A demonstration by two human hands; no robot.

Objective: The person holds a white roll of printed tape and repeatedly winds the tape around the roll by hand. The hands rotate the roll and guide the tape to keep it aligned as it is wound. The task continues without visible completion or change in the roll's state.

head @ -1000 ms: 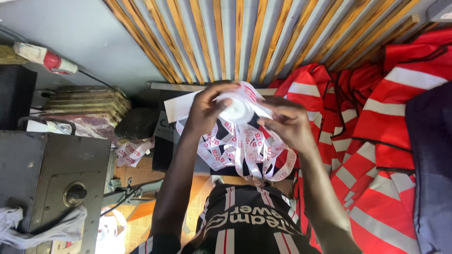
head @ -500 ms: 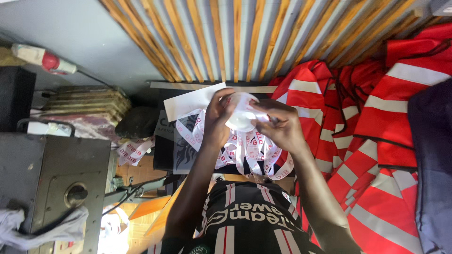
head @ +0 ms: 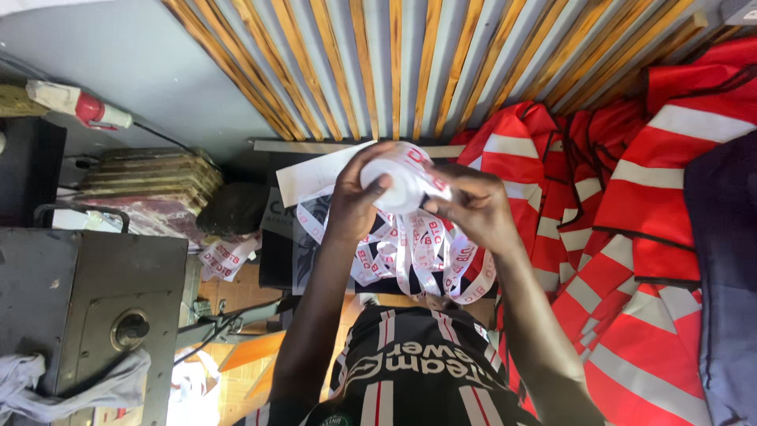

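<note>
Left hand (head: 356, 197) grips the white tape roll (head: 398, 185); it has shifted right since the earlier frame. Right hand (head: 473, 209) pinches the printed strip at the roll. Roll sits centre, between both hands, its flat face toward the camera. White tape (head: 410, 256) with red print hangs in loops toward the near side. Red vests (head: 631, 221) lie right; grey box (head: 87, 308) left.

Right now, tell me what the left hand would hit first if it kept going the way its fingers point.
The left hand already grips the white tape roll; straight on, its fingers would likely meet the right hand, though depth is unclear.
</note>
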